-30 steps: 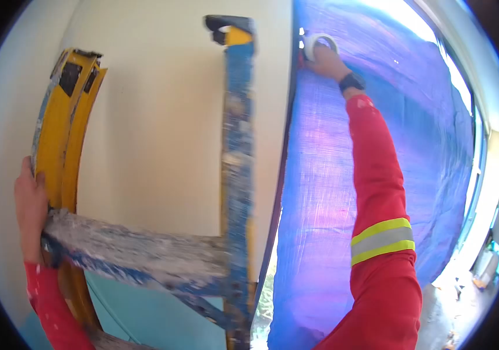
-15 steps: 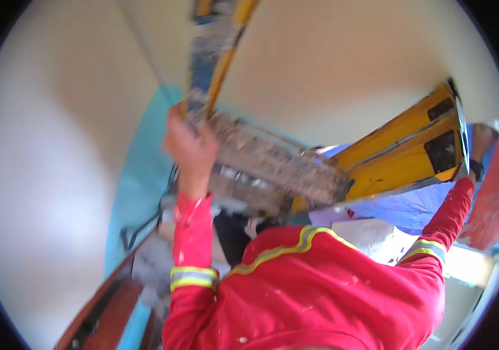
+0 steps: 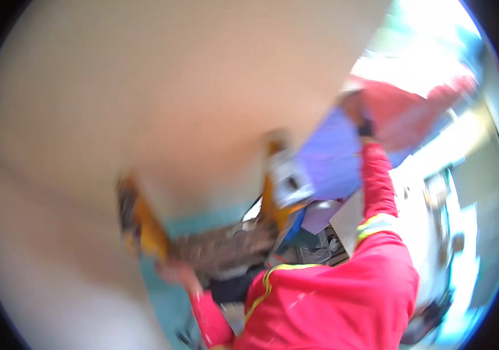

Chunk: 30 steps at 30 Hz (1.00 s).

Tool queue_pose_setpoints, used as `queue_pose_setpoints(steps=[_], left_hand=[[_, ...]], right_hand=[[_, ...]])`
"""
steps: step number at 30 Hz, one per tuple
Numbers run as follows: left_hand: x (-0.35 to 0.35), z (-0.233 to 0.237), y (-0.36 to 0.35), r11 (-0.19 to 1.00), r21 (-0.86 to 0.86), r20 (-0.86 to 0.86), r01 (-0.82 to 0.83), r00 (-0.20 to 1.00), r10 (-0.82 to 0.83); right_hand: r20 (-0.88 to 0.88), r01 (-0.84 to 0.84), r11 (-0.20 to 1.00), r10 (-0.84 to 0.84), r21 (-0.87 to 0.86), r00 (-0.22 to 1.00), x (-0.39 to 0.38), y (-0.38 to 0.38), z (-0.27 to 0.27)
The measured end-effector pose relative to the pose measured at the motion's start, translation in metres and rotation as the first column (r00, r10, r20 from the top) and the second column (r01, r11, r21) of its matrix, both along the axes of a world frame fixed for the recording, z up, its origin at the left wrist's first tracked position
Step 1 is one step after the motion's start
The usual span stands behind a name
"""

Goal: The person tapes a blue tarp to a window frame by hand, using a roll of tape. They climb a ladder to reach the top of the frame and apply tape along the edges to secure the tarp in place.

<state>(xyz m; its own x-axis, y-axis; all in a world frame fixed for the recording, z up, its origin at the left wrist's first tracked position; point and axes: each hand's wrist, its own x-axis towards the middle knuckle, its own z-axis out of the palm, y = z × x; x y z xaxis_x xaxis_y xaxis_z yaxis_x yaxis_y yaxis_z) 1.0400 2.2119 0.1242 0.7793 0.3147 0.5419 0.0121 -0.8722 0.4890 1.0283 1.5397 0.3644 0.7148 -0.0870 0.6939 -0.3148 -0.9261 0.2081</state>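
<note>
At lower left, the left hand (image 3: 179, 275) is at the yellow ladder (image 3: 223, 246), maybe for balance. At upper right, the right hand (image 3: 354, 111) is up by the purple sheet (image 3: 332, 154) and red sheet (image 3: 398, 111), likely to reach them. It's too blurry to tell either hand's grip.

I see the right hand (image 3: 352, 107) reaching far out, the right arm (image 3: 380, 189) behind it nearly straight up to the wrist (image 3: 368, 139). Well apart from it, the left hand (image 3: 179, 274) is out to the other side, its forearm (image 3: 211, 321) angled outward; both are too blurred to show any grip.
</note>
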Motion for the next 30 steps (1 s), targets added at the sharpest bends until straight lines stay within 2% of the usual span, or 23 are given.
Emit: queue_pose_setpoints(steps=[1, 2, 3, 4, 6, 8, 10, 13, 14, 17, 19, 24, 26, 27, 28, 29, 30], left_hand=[[-0.005, 0.032, -0.010, 0.951, -0.306, -0.149, -0.052, 0.989, 0.007], [-0.003, 0.018, -0.003, 0.874, -0.481, 0.001, 0.068, 0.997, -0.077], [-0.006, 0.025, -0.017, 0.806, -0.574, 0.096, 0.144, 0.989, -0.109], [-0.014, 0.067, -0.044, 0.859, -0.506, 0.071, 0.080, 0.996, -0.051], [-0.011, 0.040, -0.039, 0.850, -0.509, 0.087, 0.134, 0.991, -0.104], [-0.028, 0.093, -0.075, 0.822, -0.544, 0.030, 0.169, 0.983, -0.182], [-0.011, 0.076, -0.053, 0.773, -0.609, -0.040, 0.180, 0.966, -0.256], [0.008, 0.063, -0.058, 0.745, -0.639, -0.130, 0.193, 0.927, -0.352], [0.013, 0.060, -0.060, 0.739, -0.627, -0.151, 0.245, 0.893, -0.423], [0.032, 0.066, -0.058, 0.691, -0.606, -0.236, 0.395, 0.740, -0.630], [0.040, 0.072, -0.054, 0.654, -0.598, -0.341, 0.464, 0.592, -0.731], [0.054, 0.094, -0.023, 0.514, -0.584, -0.588, 0.628, 0.109, -0.802], [0.066, 0.101, 0.003, 0.370, -0.603, -0.625, 0.706, -0.130, -0.770], [0.078, 0.102, 0.017, 0.248, -0.620, -0.604, 0.744, -0.252, -0.756], [0.092, 0.107, 0.032, 0.143, -0.637, -0.559, 0.758, -0.326, -0.762], [0.094, 0.161, 0.016, 0.068, -0.651, -0.495, 0.756, -0.356, -0.792], [0.087, 0.209, -0.013, 0.145, -0.644, -0.475, 0.751, -0.244, -0.845]], right_hand=[[0.037, -0.006, 1.000, 0.005, 0.026, 0.999, 0.002, 0.017, -0.006], [0.062, -0.010, 0.999, 0.007, 0.044, 0.998, 0.007, 0.032, -0.008], [0.077, -0.015, 0.998, 0.010, 0.064, 0.997, 0.010, 0.036, -0.011], [0.087, -0.012, 0.997, 0.005, 0.082, 0.996, 0.011, 0.042, -0.018], [0.098, -0.004, 0.994, -0.007, 0.108, 0.995, 0.008, 0.045, -0.025], [0.099, 0.016, 0.990, -0.030, 0.139, 0.995, 0.001, 0.053, -0.032], [0.075, 0.049, 0.990, -0.059, 0.129, 0.995, -0.001, 0.107, -0.035], [0.065, 0.096, 0.982, -0.108, 0.165, 0.992, -0.022, 0.122, -0.048], [0.056, 0.108, 0.978, -0.120, 0.176, 0.991, -0.027, 0.124, -0.053], [0.049, 0.133, 0.964, -0.148, 0.230, 0.988, -0.035, 0.139, -0.050], [0.043, 0.146, 0.956, -0.162, 0.253, 0.986, -0.036, 0.146, -0.045], [0.020, 0.168, 0.933, -0.184, 0.319, 0.983, -0.036, 0.162, -0.027], [0.013, 0.172, 0.926, -0.187, 0.335, 0.982, -0.038, 0.169, -0.021], [0.008, 0.172, 0.925, -0.186, 0.337, 0.983, -0.037, 0.172, -0.019], [0.003, 0.167, 0.922, -0.179, 0.350, 0.984, -0.033, 0.176, -0.017], [0.005, 0.167, 0.923, -0.180, 0.348, 0.984, -0.032, 0.178, -0.014], [0.003, 0.164, 0.921, -0.176, 0.352, 0.984, -0.031, 0.179, -0.012]])
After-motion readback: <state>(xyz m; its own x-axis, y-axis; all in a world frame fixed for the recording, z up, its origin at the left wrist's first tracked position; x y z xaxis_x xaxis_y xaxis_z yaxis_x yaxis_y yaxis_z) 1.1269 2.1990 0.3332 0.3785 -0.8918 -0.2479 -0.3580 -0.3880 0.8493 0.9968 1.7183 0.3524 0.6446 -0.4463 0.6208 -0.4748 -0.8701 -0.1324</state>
